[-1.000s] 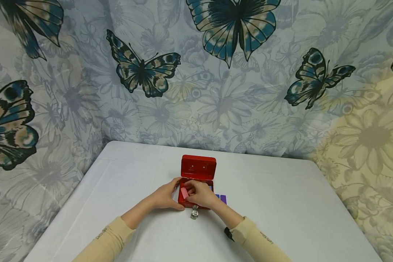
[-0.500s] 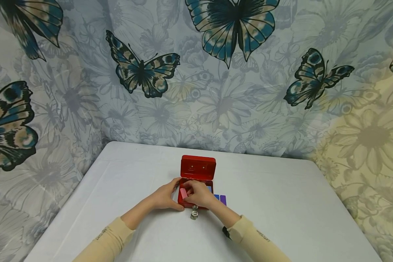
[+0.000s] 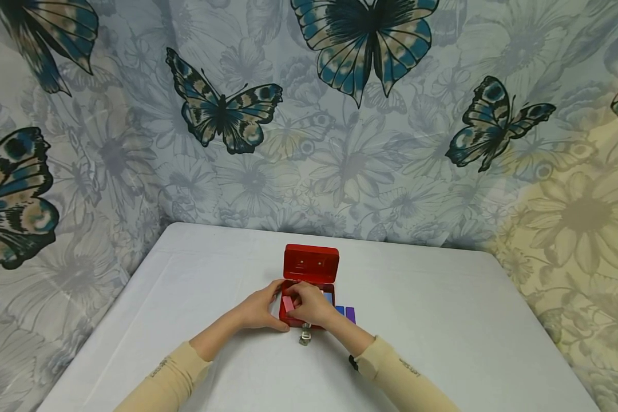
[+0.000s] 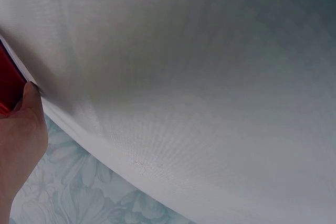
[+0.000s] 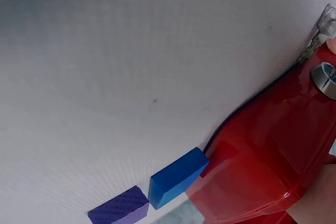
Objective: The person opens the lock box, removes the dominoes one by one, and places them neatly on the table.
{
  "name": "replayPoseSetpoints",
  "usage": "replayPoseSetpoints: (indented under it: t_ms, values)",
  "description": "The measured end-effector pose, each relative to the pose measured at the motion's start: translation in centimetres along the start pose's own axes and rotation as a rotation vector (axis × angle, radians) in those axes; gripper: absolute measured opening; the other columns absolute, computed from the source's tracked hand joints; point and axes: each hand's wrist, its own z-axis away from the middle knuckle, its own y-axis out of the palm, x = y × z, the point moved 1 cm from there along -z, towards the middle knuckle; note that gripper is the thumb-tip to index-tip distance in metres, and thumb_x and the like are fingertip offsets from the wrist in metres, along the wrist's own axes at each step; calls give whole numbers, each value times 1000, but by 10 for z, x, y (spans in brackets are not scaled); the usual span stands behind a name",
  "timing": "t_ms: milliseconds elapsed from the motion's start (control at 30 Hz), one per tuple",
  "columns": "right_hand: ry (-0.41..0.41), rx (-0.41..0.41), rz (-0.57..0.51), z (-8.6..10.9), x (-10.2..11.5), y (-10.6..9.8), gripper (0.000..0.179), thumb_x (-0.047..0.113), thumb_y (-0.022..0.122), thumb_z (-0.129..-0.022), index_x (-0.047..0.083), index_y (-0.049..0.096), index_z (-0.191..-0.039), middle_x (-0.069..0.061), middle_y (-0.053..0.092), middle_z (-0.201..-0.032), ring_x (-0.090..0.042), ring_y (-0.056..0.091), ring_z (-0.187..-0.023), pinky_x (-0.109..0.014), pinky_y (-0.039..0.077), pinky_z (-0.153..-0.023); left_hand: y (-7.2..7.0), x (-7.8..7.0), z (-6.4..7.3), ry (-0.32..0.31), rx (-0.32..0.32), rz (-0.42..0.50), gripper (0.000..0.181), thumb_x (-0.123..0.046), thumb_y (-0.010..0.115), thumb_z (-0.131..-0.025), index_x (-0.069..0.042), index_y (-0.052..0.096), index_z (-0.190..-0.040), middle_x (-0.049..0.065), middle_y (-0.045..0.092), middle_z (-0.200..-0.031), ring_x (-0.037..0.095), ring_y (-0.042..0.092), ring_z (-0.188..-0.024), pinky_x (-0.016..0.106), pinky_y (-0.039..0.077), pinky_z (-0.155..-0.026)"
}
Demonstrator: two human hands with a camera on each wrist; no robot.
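A small red metal box (image 3: 311,264) stands on the white table with its lid raised. My left hand (image 3: 260,309) holds the box's left side, thumb at the front corner and fingers toward the back. Inside the box, my right hand (image 3: 311,303) pinches a pink block (image 3: 288,304) near the left wall; the fingertips are partly hidden. A light-blue block (image 3: 328,297) shows in the box behind the right hand. Keys (image 3: 305,335) hang at the lock (image 5: 325,78) on the front.
Just right of the box lie a blue block (image 5: 178,177) and a purple block (image 5: 121,205) on the white table (image 3: 443,320). Butterfly-print cloth (image 3: 350,160) hangs behind the table.
My right hand has shifted slightly up and left inside the box, uncovering more of the light-blue block. The pink block and left hand stay nearly in place.
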Motion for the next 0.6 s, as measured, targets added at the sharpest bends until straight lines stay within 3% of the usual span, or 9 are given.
replayPoseSetpoints:
  t_ms: [267,600]
  values:
    - [7,-2,15,0,-1,1,42,11,81,-78,2,65,-116,-5,62,-99,-17,54,-86,-26,54,-75,-1,-3,1,-3,4,6,101,-30,87,-70,-6,28,-149,13,41,-148,31,45,-132,45,41,-107]
    - [-28,5,-18,0,-2,-1,40,10,81,-78,2,66,-114,-4,63,-96,-16,54,-83,-21,51,-71,1,0,0,11,0,18,102,-30,87,-70,-4,28,-149,13,41,-148,30,46,-131,44,41,-107]
